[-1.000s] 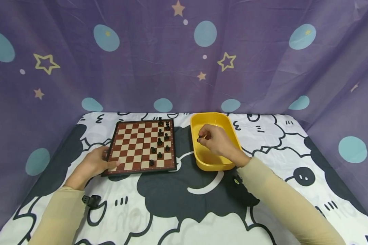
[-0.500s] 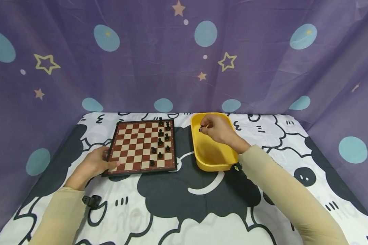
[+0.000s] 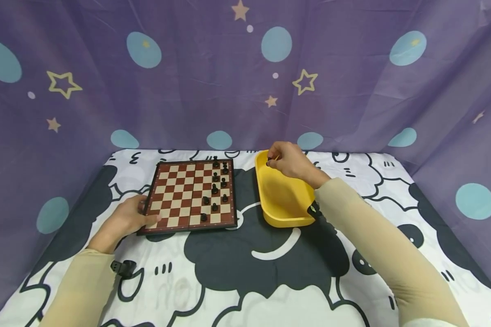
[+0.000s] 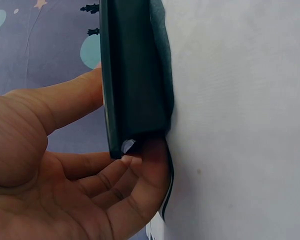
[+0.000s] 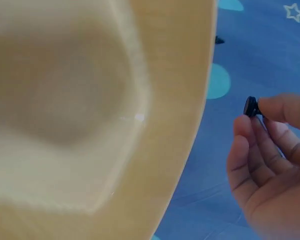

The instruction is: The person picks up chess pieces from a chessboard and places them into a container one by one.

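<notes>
Chess piece (image 5: 250,106): black, seemingly above the far end of the yellow bin (image 3: 290,222); probably light, stiff, slick, best held by its stem
Right hand (image 3: 289,160): pinching it, base outward
Left hand (image 3: 124,219): gripping the chessboard (image 3: 180,193) by its left edge

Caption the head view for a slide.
Left hand gripping a chessboard by its edge, right hand pinching a black chess piece above a yellow tub.

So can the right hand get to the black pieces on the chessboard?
Probably yes: past the yellow tub's rim, nothing seems to block the right hand from the black pieces. But it pinches another small black piece, so may need to let go first.
</notes>
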`<state>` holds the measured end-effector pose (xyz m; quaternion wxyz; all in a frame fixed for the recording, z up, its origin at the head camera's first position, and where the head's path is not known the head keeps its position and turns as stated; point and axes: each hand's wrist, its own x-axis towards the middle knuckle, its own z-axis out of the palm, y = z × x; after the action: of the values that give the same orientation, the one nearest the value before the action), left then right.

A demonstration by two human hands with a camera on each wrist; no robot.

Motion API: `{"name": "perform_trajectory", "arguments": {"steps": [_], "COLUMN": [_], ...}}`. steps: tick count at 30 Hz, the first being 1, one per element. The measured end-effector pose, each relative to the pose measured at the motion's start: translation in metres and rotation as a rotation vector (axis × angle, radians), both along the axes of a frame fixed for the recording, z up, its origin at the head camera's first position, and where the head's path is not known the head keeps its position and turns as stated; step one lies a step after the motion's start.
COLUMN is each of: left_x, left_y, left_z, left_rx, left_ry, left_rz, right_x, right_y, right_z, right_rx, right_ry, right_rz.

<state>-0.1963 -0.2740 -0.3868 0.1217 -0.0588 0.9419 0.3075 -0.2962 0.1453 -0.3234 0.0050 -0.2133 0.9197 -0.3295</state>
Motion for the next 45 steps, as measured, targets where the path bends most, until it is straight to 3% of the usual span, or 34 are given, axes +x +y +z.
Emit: {"name": "perform_trajectory", "arguments": {"steps": [19,45], "left_x": [0.000,0.000], "left_y": [-0.002,-0.002], "left_z": [-0.001,0.000], "left_rx": [0.010,-0.006], "left_ry": [0.008,0.007], "left_rz": [-0.006,-0.001], "right_x": [-0.044,-0.055], "right_y": [-0.005,-0.006], "right_z": [-0.042,-0.073], "right_rx": [0.125,0.076], "right_ry": [-0.024,-0.050], "right_rz": [0.093,0.034]}}
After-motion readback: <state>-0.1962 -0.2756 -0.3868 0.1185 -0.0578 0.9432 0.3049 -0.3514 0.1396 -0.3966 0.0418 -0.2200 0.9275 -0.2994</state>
